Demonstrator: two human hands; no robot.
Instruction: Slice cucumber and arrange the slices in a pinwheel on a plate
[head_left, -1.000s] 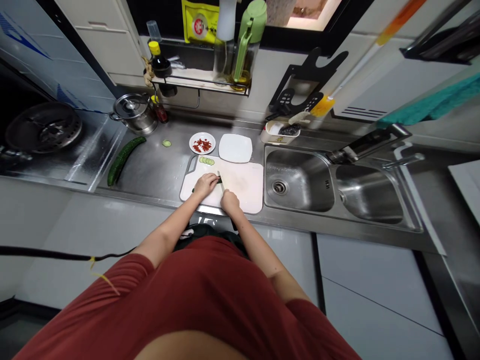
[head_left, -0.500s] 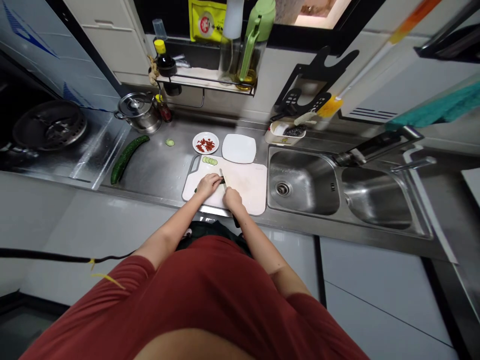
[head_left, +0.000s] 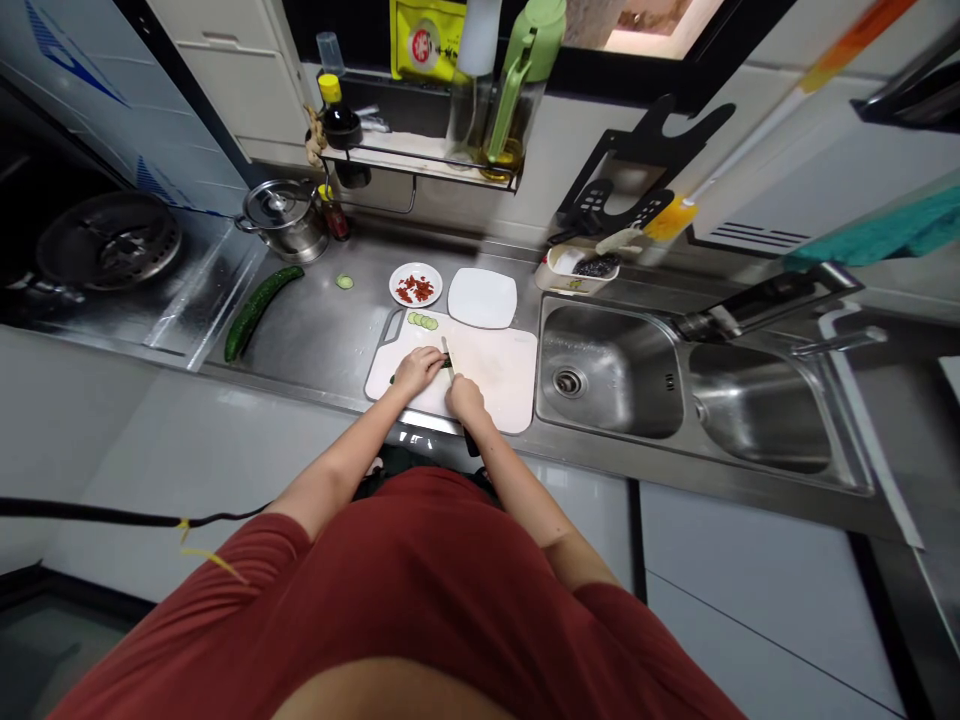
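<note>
My left hand (head_left: 419,371) is closed over a dark green cucumber piece (head_left: 448,360) on the white cutting board (head_left: 491,385). Most of that piece is hidden under the fingers; one end shows on each side. My right hand (head_left: 466,398) grips a knife (head_left: 446,347), its blade upright against the right end of the cucumber and its black handle reaching below the hand. Several pale cucumber slices (head_left: 423,321) lie in a row at the board's upper left. A round plate (head_left: 394,287) with chopped red pieces and a white squarish plate (head_left: 482,298) stand behind the board.
A whole cucumber (head_left: 259,308) and one cut end piece (head_left: 344,282) lie on the steel counter to the left. Behind them stands a lidded pot (head_left: 289,222). A double sink (head_left: 611,370) is at the right. A bottle shelf (head_left: 420,160) hangs over the counter's back.
The camera view has shifted slightly. Both hands stay in nearly the same place on the board, still on the cucumber and the knife.
</note>
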